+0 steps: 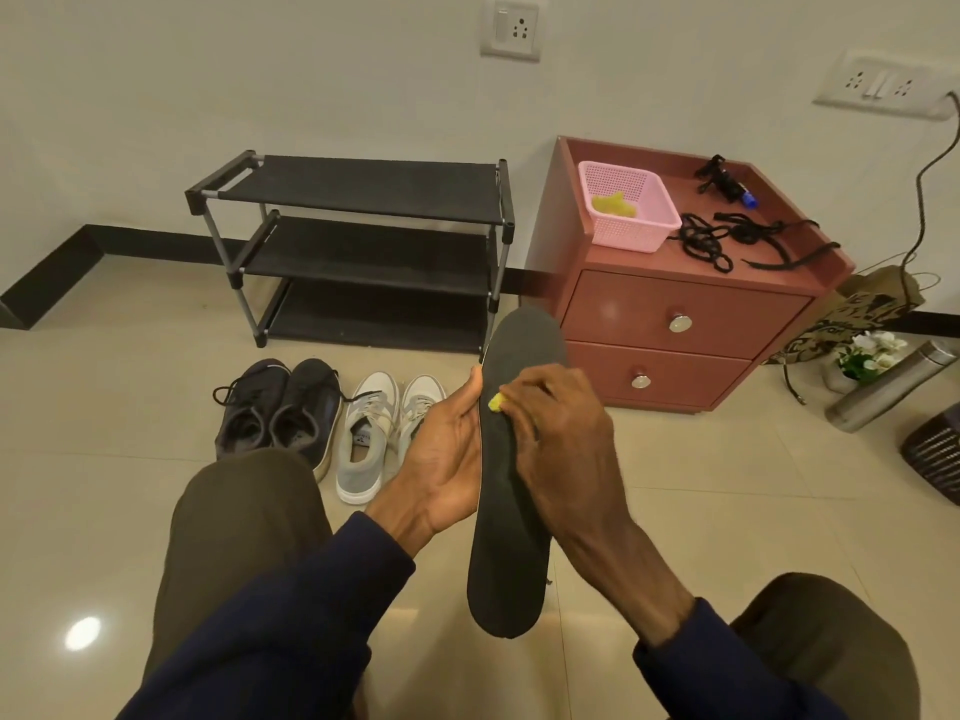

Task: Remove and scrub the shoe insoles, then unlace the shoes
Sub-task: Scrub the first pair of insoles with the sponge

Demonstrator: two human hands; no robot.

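Black single insole gripped by left hand, right hand pinching one sponge, four shoes behind.

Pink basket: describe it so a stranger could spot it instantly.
Find the reddish two-drawer cabinet right of the black shoe rack. The basket sits on its top, left side. Unlike the black laces beside it, it is pink, perforated, holding something yellow.
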